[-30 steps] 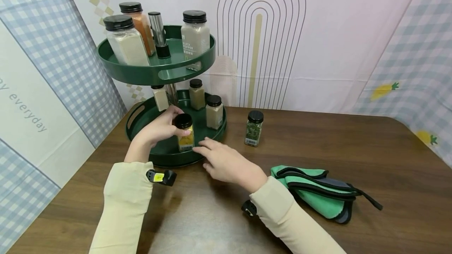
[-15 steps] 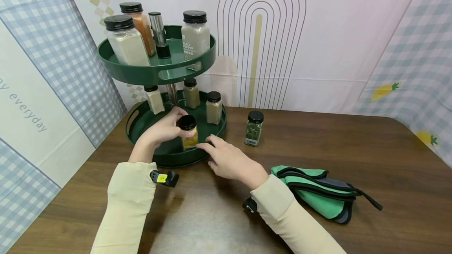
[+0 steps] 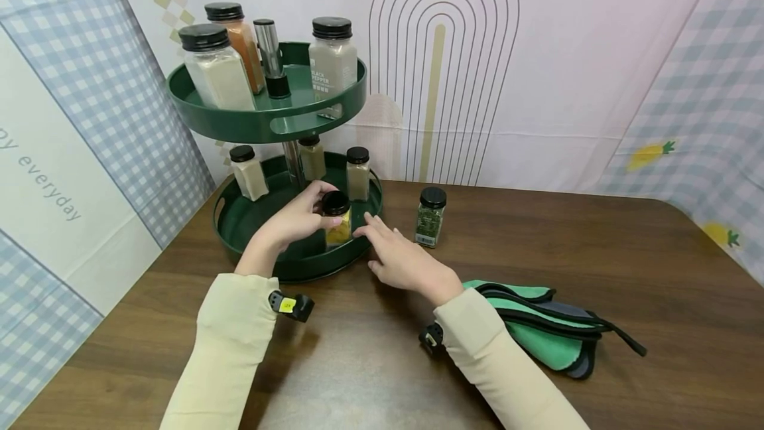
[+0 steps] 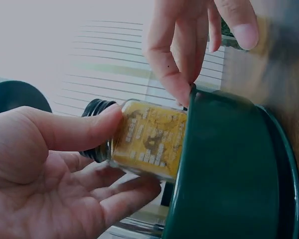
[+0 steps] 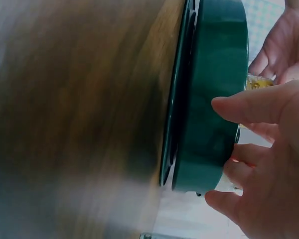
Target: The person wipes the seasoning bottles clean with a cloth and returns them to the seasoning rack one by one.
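Note:
In the head view my left hand [image 3: 298, 217] holds a small spice jar [image 3: 338, 229] with yellow contents and a black cap, at the front right of the lower green tray [image 3: 239, 227]. In the left wrist view its thumb lies across the jar's shoulder, with fingers behind the jar. My right hand [image 3: 406, 261] is at the tray's right front rim. Its index fingertip touches the rim [image 4: 193, 92], while the thumb [image 5: 229, 107] stands out in front of the outer wall. Several pale-filled jars stand on this lower tray, including one jar [image 3: 358, 174] behind the yellow one.
An upper green tray [image 3: 251, 126] on a metal post bears larger jars, including a black pepper jar [image 3: 332, 65], and a silver cylinder [image 3: 271, 58]. To the right on the table stand a green herb jar [image 3: 430, 217] and a green-and-grey pouch [image 3: 543, 324].
The lower tray has turned counterclockwise seen from above: the yellow jar and both hands moved right, and the rear jars moved left. The upper tray stayed put.

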`<state>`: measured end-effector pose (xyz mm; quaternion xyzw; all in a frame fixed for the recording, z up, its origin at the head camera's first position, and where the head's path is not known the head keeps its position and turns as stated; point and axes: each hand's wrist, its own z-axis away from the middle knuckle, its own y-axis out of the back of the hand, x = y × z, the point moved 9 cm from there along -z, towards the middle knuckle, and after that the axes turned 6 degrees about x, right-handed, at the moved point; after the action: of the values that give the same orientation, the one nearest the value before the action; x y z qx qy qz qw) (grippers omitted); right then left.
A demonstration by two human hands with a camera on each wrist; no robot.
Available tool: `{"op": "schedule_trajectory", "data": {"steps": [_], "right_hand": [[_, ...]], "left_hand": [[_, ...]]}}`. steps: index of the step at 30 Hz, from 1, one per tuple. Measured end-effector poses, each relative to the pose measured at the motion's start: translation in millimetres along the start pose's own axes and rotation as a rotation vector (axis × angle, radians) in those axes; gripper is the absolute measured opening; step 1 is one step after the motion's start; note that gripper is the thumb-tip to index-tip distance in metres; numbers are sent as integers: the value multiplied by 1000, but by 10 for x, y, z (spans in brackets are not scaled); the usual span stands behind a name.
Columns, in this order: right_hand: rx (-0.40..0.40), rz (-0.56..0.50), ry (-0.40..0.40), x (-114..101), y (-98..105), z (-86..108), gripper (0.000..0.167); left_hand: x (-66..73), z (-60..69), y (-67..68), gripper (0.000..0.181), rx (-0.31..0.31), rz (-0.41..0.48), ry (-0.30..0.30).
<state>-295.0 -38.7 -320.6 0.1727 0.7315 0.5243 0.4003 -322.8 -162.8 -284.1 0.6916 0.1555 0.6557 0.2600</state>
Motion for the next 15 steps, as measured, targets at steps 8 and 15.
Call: {"op": "schedule_trajectory", "data": {"steps": [8, 15], "right_hand": [[-45, 43, -107, 159, 9, 34, 61], [-176, 39, -161, 153, 44, 136, 66]], "left_hand": [[34, -22, -21, 51, 44, -96, -36], [43, -24, -30, 59, 78, -199, -8]]}}
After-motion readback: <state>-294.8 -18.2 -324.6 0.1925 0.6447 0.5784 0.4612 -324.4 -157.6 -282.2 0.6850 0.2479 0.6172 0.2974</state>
